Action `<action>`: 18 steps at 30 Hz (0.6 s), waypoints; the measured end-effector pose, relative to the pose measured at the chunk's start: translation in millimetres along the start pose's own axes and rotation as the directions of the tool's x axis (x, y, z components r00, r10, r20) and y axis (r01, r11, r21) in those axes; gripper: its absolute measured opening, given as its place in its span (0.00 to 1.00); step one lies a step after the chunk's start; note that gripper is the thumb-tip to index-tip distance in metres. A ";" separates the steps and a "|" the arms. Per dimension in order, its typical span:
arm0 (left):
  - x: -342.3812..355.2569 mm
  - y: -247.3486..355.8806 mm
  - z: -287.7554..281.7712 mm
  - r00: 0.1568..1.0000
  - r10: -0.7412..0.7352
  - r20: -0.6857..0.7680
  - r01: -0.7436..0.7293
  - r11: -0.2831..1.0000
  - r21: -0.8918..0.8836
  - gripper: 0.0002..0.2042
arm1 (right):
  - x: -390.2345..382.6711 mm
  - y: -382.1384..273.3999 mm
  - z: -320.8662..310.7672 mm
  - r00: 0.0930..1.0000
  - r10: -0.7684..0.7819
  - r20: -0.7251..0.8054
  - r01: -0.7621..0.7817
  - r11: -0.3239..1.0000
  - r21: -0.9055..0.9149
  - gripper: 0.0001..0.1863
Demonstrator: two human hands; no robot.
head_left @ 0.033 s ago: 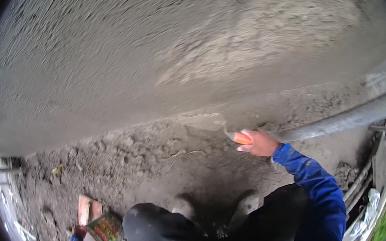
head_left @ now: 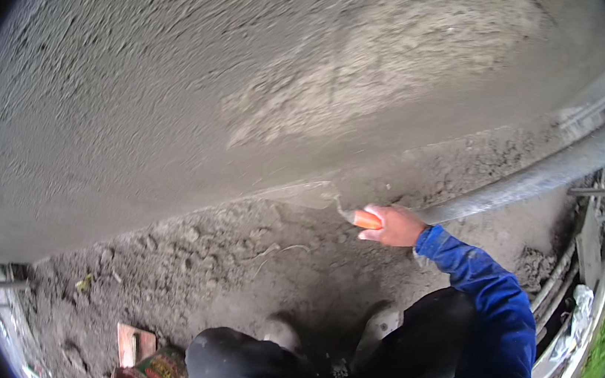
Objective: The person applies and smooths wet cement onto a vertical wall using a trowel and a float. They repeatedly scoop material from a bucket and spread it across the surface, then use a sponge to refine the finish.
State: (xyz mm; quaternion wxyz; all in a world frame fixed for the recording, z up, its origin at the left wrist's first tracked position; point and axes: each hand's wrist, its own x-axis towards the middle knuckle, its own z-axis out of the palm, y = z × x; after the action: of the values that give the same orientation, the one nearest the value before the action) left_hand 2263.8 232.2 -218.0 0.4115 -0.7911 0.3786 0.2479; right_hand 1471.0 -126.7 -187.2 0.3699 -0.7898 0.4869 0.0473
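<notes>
Right hand point(head_left: 396, 227) — one orange-handled trowel point(head_left: 314, 194)

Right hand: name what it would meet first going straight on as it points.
Led by its trowel, the right hand would probably meet the wall first; depth is unclear, so the blade may already touch it.

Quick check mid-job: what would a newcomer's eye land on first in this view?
Probably the broad grey wall filling the upper part of the view, with a paler, rougher patch right of its middle. Next comes the orange-handled trowel in the right grip, near the centre at the wall's foot. Then the thick grey pole slanting in from the right edge.
</notes>
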 end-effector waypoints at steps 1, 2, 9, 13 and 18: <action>7.9 -0.8 -6.0 1.000 -0.003 0.007 0.002 1.000 0.020 0.22 | -13.0 2.6 -14.0 0.998 0.016 -0.057 -0.014 0.999 0.038 0.27; 20.7 -6.9 -7.5 0.999 -0.025 0.021 0.024 1.000 0.015 0.22 | -16.4 -10.3 -31.5 0.988 0.033 -0.151 -0.024 0.998 0.060 0.26; 57.5 43.4 -47.3 0.980 0.171 0.101 -0.182 0.977 0.110 0.23 | -71.2 -14.5 -63.5 0.536 0.103 -0.838 0.103 0.977 0.186 0.19; -53.0 196.4 -180.9 0.489 0.519 -0.702 -0.749 0.662 -0.032 0.18 | -74.7 -31.5 -78.0 0.542 0.370 -0.755 0.298 0.755 0.584 0.17; -228.5 395.2 -323.7 -0.039 0.705 -0.708 -0.976 -0.177 -0.123 0.19 | -55.9 -80.7 -85.4 0.777 0.075 -0.625 0.561 0.367 0.741 0.20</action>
State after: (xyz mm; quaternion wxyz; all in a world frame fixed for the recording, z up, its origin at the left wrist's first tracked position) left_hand 1837.5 -97.1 -66.0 -0.2617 -0.4069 0.7785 0.3998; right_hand 1482.4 -119.2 -57.8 0.5763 -0.5012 0.3862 -0.5173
